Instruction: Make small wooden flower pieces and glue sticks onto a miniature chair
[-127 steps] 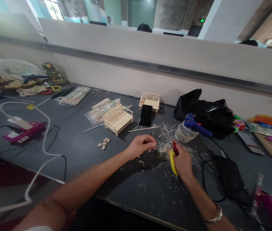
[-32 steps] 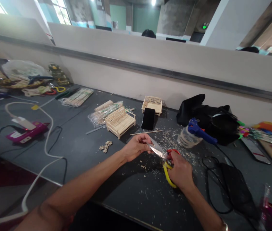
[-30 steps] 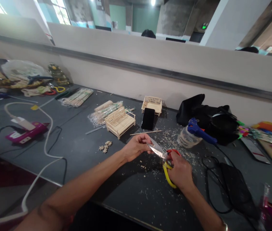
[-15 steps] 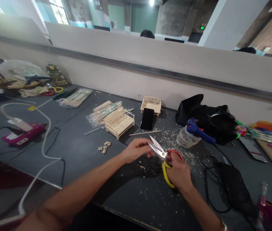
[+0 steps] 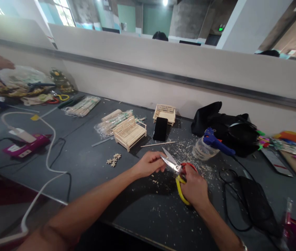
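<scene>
Right grip [image 5: 195, 186], lower right of centre, clamped round handles of red-and-yellow scissors [image 5: 176, 167]. Scissors sit inside that grip, blades parted, tips pointing upper left. Left grip [image 5: 148, 164], just below centre: thumb and fingertips drawn together right by blade tips; cannot tell whether anything small is pinched there. Thin stick [image 5: 157, 144] on desk [image 5: 82, 143], just above left grip in frame, below black phone [image 5: 160, 129]. Flower-shaped pieces [image 5: 113, 160] left of left grip.
</scene>
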